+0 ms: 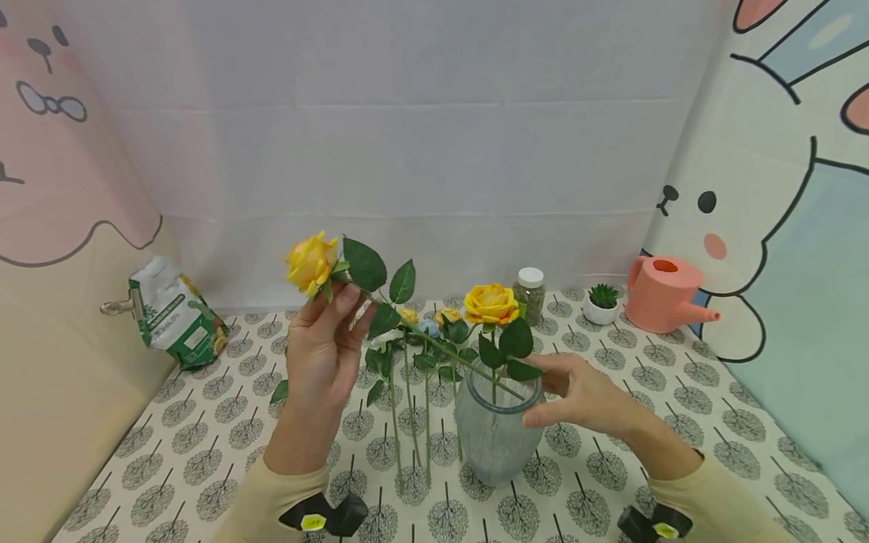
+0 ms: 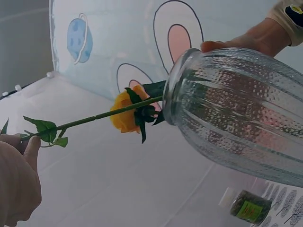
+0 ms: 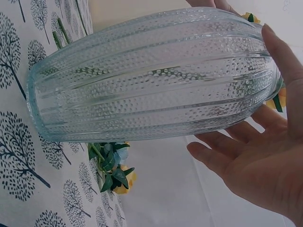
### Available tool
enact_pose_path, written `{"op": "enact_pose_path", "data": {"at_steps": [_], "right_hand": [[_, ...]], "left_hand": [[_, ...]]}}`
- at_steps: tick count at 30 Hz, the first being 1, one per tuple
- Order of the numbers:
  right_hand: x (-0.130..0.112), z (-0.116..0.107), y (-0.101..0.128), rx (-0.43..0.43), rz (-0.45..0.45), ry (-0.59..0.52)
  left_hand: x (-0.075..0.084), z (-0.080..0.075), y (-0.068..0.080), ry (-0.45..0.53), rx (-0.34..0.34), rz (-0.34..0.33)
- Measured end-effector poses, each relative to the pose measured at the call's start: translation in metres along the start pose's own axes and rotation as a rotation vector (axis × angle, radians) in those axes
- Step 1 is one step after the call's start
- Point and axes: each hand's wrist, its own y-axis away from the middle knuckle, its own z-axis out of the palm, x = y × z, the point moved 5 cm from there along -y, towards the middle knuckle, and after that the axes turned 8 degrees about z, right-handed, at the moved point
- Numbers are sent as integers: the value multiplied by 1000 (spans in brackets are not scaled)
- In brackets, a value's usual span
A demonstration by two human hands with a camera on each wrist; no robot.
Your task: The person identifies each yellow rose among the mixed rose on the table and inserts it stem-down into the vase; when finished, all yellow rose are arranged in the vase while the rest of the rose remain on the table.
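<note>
My left hand (image 1: pixel 322 351) pinches the stem of a yellow artificial rose (image 1: pixel 312 264) just below its bloom. The green stem slants down to the right, its lower end in the mouth of a clear ribbed glass vase (image 1: pixel 498 445). A second yellow rose (image 1: pixel 492 304) stands upright in the vase with its leaves over the rim. My right hand (image 1: pixel 577 392) holds the vase near its neck, the thumb on the near side and the fingers round the far side, as the right wrist view (image 3: pixel 265 161) shows. The vase stands upright on the patterned cloth.
Several more flowers (image 1: pixel 428 328) with long stems lie on the cloth left of the vase. Behind stand a white-capped jar (image 1: pixel 530 296), a small potted succulent (image 1: pixel 601 305) and a pink watering can (image 1: pixel 661 294). A clipped green-white bag (image 1: pixel 178 313) leans at the back left.
</note>
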Motion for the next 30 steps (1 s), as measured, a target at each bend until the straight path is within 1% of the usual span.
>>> {"op": "enact_pose_path", "data": {"at_steps": [7,13,21,24,30], "right_hand": [[0,0,0,-10,-30,-3],[0,0,0,-7,-30,-9],[0,1,-1,-8,-19,-24],[0,0,0,-8,-27,-22],[1,0,0,-1,-28,-13]], "left_hand": [[-22,2,8,-125,-70,-42],[-34,3,16,-230,-119,-50],[-41,6,25,-261,-205,-47],[-45,8,28,-288,-210,-57],[-55,8,34,-354,-229,-104]]}}
